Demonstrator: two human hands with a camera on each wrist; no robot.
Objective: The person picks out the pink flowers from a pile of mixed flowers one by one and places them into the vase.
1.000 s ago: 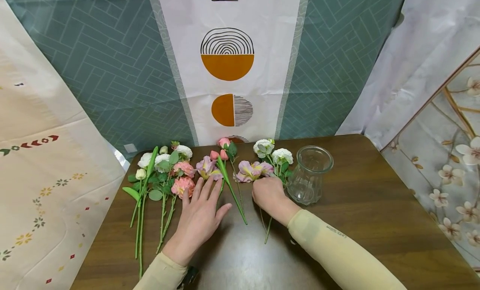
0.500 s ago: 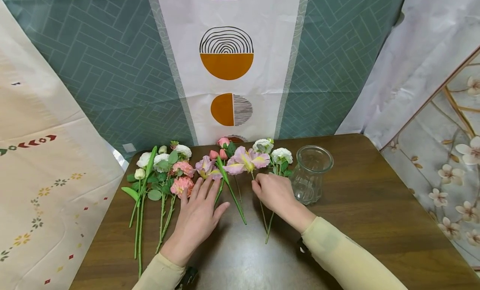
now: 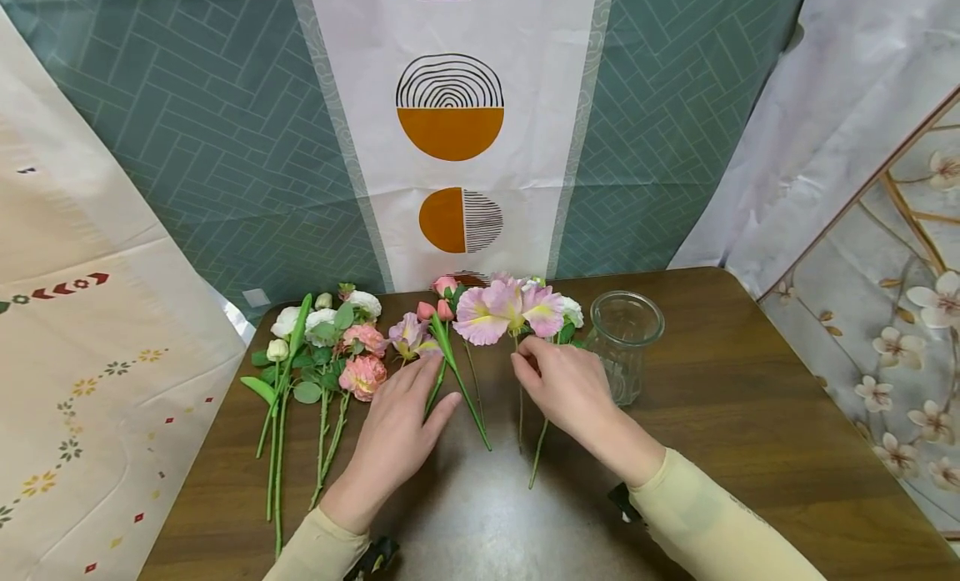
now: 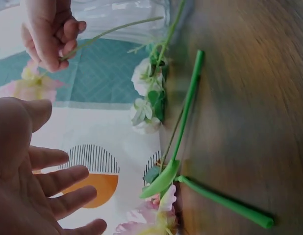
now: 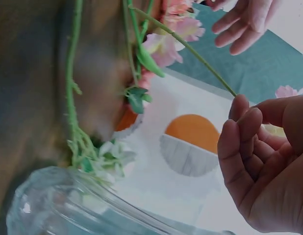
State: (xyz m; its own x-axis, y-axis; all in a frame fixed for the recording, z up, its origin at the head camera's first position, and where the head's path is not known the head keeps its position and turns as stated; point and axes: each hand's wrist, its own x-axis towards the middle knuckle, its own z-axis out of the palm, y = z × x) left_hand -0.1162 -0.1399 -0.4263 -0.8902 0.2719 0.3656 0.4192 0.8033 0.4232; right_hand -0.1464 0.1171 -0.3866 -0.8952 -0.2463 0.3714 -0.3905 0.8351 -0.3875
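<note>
My right hand pinches the thin stem of a pink-and-yellow iris between thumb and fingertips. Its bloom is raised, with the lower stem hanging over the table. My left hand is held with fingers extended and thumb apart, holding nothing. Just beyond those fingertips lies a second pink-purple iris. Pink tulips with a green stem lie between the two hands. Behind the raised iris are white flowers, partly hidden by bloom and hand.
A clear glass vase stands upright to the right of my right hand. On the left lie white flowers, coral-pink flowers and green stems. A patterned cloth hangs behind the wooden table.
My right hand has lifted the iris off the table and drawn it nearer, its bloom now upright. My left hand has barely shifted, its fingers now closer together in the head view.
</note>
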